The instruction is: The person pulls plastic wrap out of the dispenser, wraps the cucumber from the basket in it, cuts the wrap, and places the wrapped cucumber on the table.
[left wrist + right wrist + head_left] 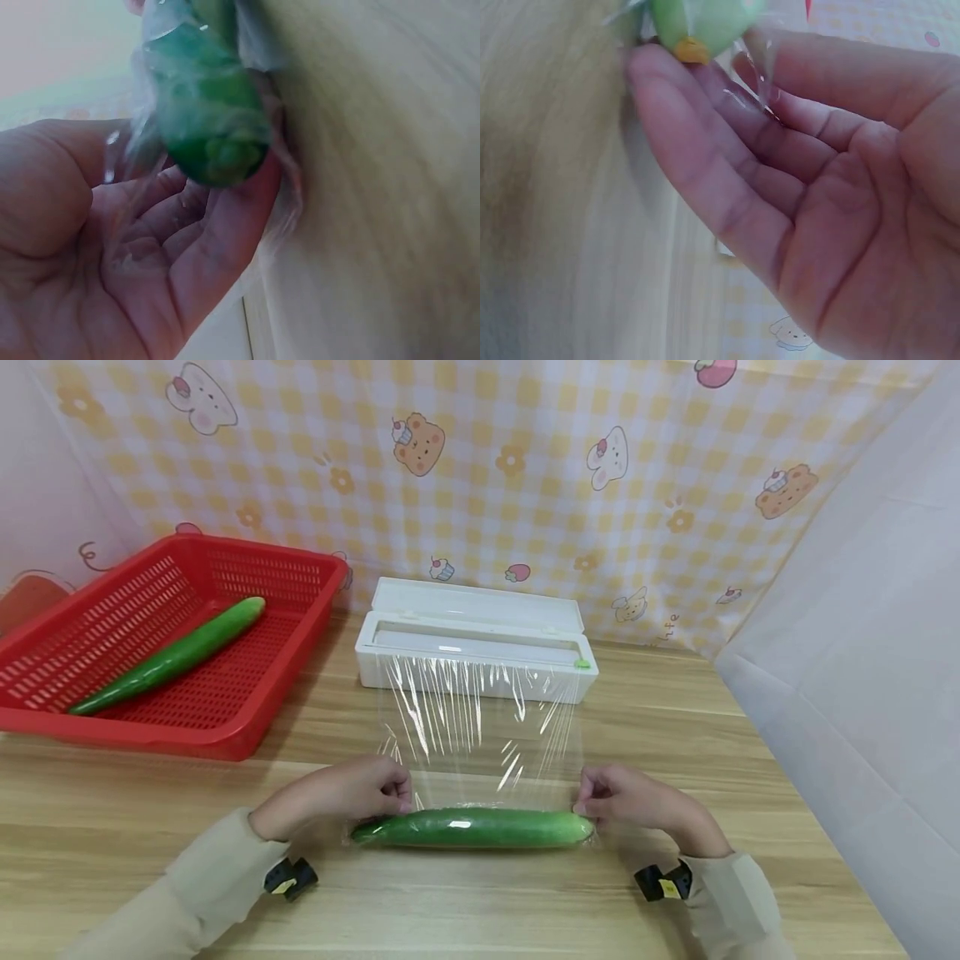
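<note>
A green cucumber (pixel 472 828), with clear cling film (pixel 487 743) around it, lies crosswise close over the table. From it the film stretches back to a white film dispenser box (pixel 472 681) with its lid raised. My left hand (pixel 367 787) holds the dark end of the cucumber, fingers curled about it; the left wrist view shows loose film (pixel 289 187) bunched around that end. At the pale end, my right hand (pixel 626 797) grips with thumb and fingers. A yellow blossom remnant (pixel 692 51) shows on the tip in the right wrist view.
On the left stands a red plastic basket (pixel 247 731) with another cucumber (pixel 176 660) inside. A green slider (pixel 582 664) sits at the right end of the dispenser. A patterned cloth (pixel 480 518) hangs behind the wooden table (pixel 675 718), and white cloth (pixel 847 635) borders the right.
</note>
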Demonstrator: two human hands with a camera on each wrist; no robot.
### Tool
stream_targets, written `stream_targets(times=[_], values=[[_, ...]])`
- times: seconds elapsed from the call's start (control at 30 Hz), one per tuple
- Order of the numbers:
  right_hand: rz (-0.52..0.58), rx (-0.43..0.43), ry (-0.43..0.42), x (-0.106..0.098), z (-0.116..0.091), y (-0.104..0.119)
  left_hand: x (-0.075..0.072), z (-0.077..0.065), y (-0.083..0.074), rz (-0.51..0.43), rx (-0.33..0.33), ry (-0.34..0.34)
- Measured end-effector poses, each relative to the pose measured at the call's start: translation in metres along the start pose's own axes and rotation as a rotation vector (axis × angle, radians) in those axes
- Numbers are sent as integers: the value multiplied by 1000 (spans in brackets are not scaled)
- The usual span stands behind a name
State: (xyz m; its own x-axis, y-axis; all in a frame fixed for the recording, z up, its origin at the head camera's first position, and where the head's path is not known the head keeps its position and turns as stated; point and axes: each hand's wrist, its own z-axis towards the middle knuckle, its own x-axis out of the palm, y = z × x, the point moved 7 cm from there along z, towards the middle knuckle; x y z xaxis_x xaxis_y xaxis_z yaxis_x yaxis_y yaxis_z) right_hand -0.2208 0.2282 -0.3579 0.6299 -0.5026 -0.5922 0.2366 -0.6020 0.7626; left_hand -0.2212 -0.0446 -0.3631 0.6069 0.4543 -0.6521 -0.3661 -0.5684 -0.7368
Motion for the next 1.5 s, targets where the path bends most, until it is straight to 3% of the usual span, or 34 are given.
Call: stream_targets(times=[0.17,0.37,0.57,0.67,0.83,1.13,1.5], values=[[-46,-22,-60,-1,3,1,1,2,2,16,-6,-15],[-310,-80,-172,0,7,18,2,3,3,14,-17,-22],[-519,-194,-347,7,4,60,2,3,3,3,-5,-23],[-552,-250,-314,24,6,77,2,3,2,4,0,-25],[-607,-223,-214,49,14,83,2,3,3,5,-4,-26],[-666,-204,-234,58,15,84,3,1,1,-2,-39,-15],[-773,-77,-287,62,11,88,3,0,0,5,-68,-6]])
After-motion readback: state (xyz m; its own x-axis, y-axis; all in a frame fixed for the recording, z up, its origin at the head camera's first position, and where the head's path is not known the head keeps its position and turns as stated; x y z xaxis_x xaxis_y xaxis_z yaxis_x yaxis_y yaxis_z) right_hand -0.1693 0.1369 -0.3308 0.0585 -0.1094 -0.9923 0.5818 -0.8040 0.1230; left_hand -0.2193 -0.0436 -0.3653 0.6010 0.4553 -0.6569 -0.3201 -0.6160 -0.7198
